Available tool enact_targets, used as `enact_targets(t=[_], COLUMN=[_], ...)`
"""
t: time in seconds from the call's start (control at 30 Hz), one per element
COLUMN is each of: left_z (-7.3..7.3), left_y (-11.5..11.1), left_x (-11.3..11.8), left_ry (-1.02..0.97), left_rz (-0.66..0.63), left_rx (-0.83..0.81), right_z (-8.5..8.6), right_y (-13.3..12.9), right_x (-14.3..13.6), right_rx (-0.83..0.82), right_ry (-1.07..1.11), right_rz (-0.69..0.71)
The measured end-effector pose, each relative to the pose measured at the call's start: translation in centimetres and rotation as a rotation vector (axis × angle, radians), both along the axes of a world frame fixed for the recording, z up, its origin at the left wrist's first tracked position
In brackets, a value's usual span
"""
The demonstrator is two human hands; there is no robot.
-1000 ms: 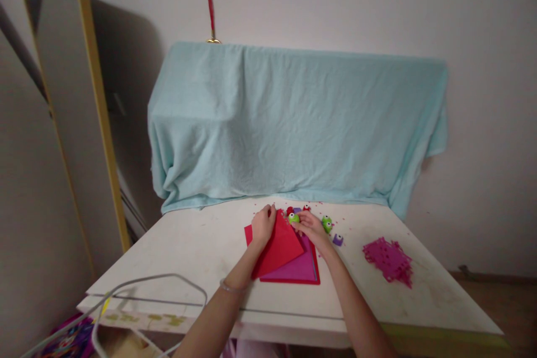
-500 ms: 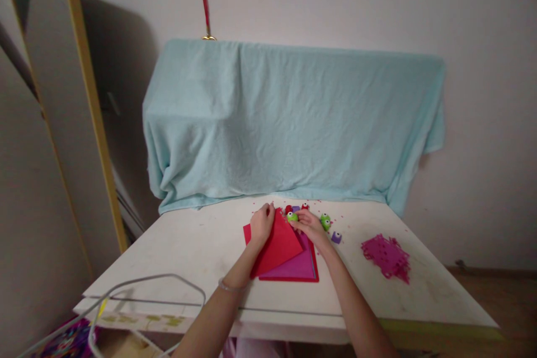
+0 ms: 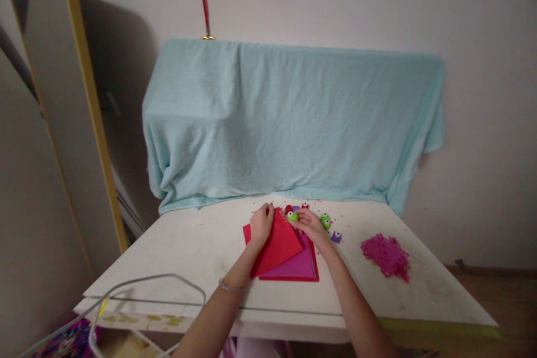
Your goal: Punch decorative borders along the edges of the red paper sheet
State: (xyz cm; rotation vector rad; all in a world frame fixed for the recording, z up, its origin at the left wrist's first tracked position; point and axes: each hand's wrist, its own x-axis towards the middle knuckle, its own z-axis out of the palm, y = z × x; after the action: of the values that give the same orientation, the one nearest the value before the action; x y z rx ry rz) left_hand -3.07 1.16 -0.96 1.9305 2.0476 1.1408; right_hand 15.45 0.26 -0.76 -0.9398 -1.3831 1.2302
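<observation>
My left hand (image 3: 262, 224) pinches the top corner of a red paper sheet (image 3: 277, 243), which lies tilted over a stack of coloured paper. My right hand (image 3: 311, 227) grips a small green craft punch (image 3: 292, 216) with a white eye-like button, set at the sheet's upper right edge. Small notches show along that edge. Beneath lies a magenta sheet (image 3: 289, 269) on more red paper. Just past my right hand stand green punches (image 3: 326, 221) and a purple punch (image 3: 336, 236); behind it are a red punch (image 3: 305, 206) and others partly hidden.
Tiny punched paper bits dot the white table (image 3: 176, 251) around the punches. A heap of punched magenta paper (image 3: 386, 256) lies at the right. A pale blue cloth (image 3: 293, 123) hangs behind the table; a grey cable (image 3: 168, 276) loops over its front left edge.
</observation>
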Motion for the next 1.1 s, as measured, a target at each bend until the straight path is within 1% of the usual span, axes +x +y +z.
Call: enact_targets(t=[0.3,0.53,0.77,0.9,1.1], left_z=[-0.2,-0.3,0.5,1.1,1.1], left_y=[0.1,0.1,-0.3,-0.7,-0.8], left_x=[0.0,0.0,0.1,0.1,0.3], left_ry=[-0.006,-0.013,0.008,0.021,0.132], left_rz=[-0.013,-0.021,-0.009,0.005,0.019], left_rx=[0.009,0.011,-0.027,-0.061,-0.046], right_z=[-0.1,0.0,0.6,0.8,0.7], right_y=[0.1,-0.3,-0.7,-1.0,-1.1], right_x=[0.0,-0.2,-0.2,-0.2,0.0], right_rx=[-0.011,-0.031,-0.051,-0.102,-0.151], right_ry=[-0.018,-0.035,-0.061,-0.1,-0.109], right_rz=[-0.008,0.034,0.061,0.102,0.167])
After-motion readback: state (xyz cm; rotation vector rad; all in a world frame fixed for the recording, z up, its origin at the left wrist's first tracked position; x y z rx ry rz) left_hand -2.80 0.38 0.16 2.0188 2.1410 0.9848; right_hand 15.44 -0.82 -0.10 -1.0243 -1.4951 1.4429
